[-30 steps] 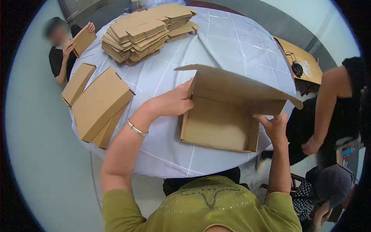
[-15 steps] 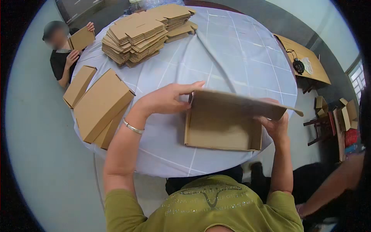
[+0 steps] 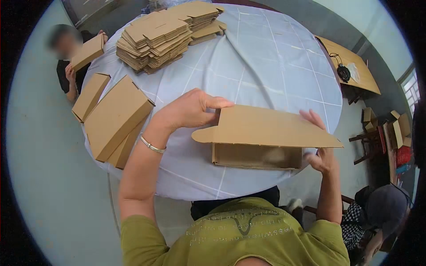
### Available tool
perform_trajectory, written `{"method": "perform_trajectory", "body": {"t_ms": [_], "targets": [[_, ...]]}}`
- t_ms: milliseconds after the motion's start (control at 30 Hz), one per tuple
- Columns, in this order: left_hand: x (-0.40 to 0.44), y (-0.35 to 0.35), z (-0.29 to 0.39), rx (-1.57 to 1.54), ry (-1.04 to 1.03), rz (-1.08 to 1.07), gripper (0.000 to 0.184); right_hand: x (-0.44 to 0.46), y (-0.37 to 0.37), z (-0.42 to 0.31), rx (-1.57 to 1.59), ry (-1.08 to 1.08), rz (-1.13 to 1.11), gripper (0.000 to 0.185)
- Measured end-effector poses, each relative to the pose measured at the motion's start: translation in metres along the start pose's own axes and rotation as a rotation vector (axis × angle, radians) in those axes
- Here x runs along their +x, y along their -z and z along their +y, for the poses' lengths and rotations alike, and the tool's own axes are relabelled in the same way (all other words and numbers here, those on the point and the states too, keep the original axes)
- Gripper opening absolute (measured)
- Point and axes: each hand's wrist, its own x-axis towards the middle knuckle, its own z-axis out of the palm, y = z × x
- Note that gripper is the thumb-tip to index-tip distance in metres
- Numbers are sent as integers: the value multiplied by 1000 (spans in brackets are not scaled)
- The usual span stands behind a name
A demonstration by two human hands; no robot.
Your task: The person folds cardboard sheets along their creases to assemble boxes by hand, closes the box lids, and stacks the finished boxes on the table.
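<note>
In front of me a brown cardboard box [image 3: 262, 158] rests on the cloth-covered table, its lid [image 3: 279, 126] folded partway over the opening. A rounded flap sticks out at the lid's left end, and the front of the inside still shows. My left hand [image 3: 195, 108] pinches the box's back left corner, thumb along the fold. At the right end, my right hand [image 3: 321, 148] has its fingers spread beside the lid, partly hidden behind it. Whether its fingers touch the box I cannot tell.
Closed boxes [image 3: 117, 117] lie at the table's left. A pile of flattened cardboard [image 3: 155, 35] stands at the far side. One person [image 3: 69, 57] at the upper left holds a box; another person [image 3: 386, 213] is at the lower right. A wooden table [image 3: 350, 66] stands right.
The lid has swung down toward me over the box. My right hand has loosened and spread its fingers; my left stays at the corner. The person at right has come further into view.
</note>
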Motion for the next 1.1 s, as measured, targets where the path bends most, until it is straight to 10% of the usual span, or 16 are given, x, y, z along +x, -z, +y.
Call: {"method": "perform_trajectory", "body": {"t_ms": [300,1100], "targets": [[-6,3,9,-105,-84,-21,59,4,9,-10,-261,57,123,39],[-7,0,31,14,38,-246,105,-21,-6,-5,-329,67,-21,62]]}}
